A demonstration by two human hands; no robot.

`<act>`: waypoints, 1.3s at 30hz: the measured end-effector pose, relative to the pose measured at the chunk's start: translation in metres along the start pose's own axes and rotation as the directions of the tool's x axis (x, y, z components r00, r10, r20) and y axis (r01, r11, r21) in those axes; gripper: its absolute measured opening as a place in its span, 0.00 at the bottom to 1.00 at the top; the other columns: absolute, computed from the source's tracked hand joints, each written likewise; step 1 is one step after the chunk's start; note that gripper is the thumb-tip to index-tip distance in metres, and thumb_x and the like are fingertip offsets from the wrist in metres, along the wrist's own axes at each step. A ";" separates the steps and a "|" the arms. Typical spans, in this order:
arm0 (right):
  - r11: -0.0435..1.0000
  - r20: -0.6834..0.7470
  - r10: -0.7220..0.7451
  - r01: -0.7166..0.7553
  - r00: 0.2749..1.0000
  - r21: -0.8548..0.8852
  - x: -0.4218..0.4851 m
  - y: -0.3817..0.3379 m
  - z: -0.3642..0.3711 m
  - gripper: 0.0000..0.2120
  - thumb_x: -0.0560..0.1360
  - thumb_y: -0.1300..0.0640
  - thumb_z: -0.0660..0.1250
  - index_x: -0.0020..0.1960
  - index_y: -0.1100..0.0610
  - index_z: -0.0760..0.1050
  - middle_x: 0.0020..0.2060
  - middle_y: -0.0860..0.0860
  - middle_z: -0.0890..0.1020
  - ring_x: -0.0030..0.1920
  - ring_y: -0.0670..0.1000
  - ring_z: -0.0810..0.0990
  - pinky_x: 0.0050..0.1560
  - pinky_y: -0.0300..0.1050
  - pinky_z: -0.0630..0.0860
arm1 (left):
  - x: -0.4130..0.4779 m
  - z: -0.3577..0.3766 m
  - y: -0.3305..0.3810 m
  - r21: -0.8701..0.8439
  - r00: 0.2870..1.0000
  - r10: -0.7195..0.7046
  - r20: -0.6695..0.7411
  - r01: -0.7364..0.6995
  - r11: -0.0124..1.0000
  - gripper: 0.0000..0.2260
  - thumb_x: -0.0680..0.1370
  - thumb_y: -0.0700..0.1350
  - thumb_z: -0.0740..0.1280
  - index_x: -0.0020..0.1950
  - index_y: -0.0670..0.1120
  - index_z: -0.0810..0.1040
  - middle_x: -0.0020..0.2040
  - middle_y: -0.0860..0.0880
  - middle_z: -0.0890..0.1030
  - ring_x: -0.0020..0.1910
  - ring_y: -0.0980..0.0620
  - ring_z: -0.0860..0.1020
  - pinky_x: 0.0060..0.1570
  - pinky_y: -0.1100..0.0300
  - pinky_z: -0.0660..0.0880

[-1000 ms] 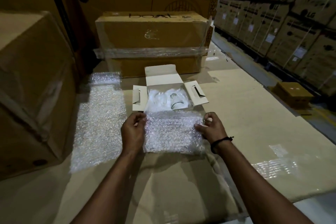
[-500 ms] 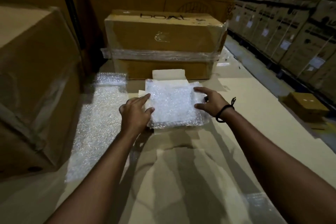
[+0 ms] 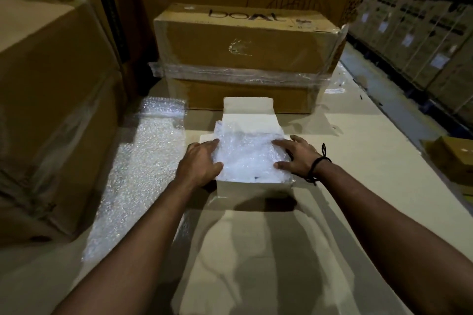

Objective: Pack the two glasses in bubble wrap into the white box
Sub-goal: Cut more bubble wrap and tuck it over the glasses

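The small white box [image 3: 253,189] stands open in the middle of the cardboard-covered surface, its lid flap up at the back. A sheet of bubble wrap [image 3: 247,155] lies crumpled across its opening and dips inside. My left hand [image 3: 199,162] lies flat on the sheet's left edge, fingers spread. My right hand [image 3: 294,155] presses down on the right edge, a black cord around its wrist. The glasses are hidden under the wrap.
A long strip of bubble wrap [image 3: 138,174] lies flat to the left. A taped brown carton [image 3: 245,59] stands right behind the white box, a large carton [image 3: 51,110] at the left. A small brown box [image 3: 453,158] sits at the right edge.
The bubble wrap sheet went from the surface in front of the box onto its opening. Both hands moved forward with it and now press it down into the box.
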State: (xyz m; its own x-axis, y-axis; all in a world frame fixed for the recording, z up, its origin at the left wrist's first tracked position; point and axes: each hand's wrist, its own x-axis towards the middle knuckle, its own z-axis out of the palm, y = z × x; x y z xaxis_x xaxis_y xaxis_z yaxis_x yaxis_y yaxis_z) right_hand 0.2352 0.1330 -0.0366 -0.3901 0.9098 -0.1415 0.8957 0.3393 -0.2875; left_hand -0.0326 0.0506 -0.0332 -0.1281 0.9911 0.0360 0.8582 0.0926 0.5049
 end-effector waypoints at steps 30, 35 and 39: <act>0.863 0.092 -0.107 0.139 0.990 -0.486 -0.027 -0.043 -0.004 0.18 0.76 0.55 0.60 0.66 0.50 0.69 0.63 0.51 0.75 0.62 0.54 0.75 0.60 0.52 0.68 | -0.002 0.008 0.045 0.442 0.915 0.201 0.351 -0.351 0.826 0.25 0.77 0.43 0.59 0.75 0.54 0.67 0.70 0.47 0.74 0.69 0.47 0.69 0.64 0.48 0.57; 0.837 0.091 -0.114 0.145 0.989 -0.528 -0.024 -0.042 -0.004 0.16 0.75 0.57 0.59 0.61 0.47 0.73 0.60 0.49 0.78 0.61 0.52 0.76 0.60 0.52 0.64 | 0.005 0.008 0.048 0.288 0.919 0.179 0.351 -0.288 0.913 0.26 0.76 0.40 0.59 0.74 0.53 0.67 0.72 0.46 0.72 0.72 0.45 0.66 0.61 0.51 0.57; 0.880 -0.059 -0.204 0.157 0.977 -0.449 -0.017 -0.044 -0.022 0.20 0.76 0.59 0.61 0.66 0.48 0.72 0.61 0.49 0.79 0.60 0.52 0.77 0.59 0.48 0.68 | 0.010 -0.001 0.044 0.286 0.958 0.284 0.041 -0.284 0.915 0.23 0.73 0.37 0.63 0.66 0.52 0.76 0.66 0.51 0.77 0.67 0.50 0.71 0.64 0.51 0.56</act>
State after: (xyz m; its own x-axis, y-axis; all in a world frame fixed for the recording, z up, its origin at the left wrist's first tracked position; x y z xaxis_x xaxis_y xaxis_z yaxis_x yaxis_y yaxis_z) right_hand 0.2074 0.1083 -0.0005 -0.5514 0.8339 -0.0242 0.8226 0.5484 0.1501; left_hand 0.0037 0.0646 -0.0094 0.1413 0.9796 0.1430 0.9640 -0.1691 0.2054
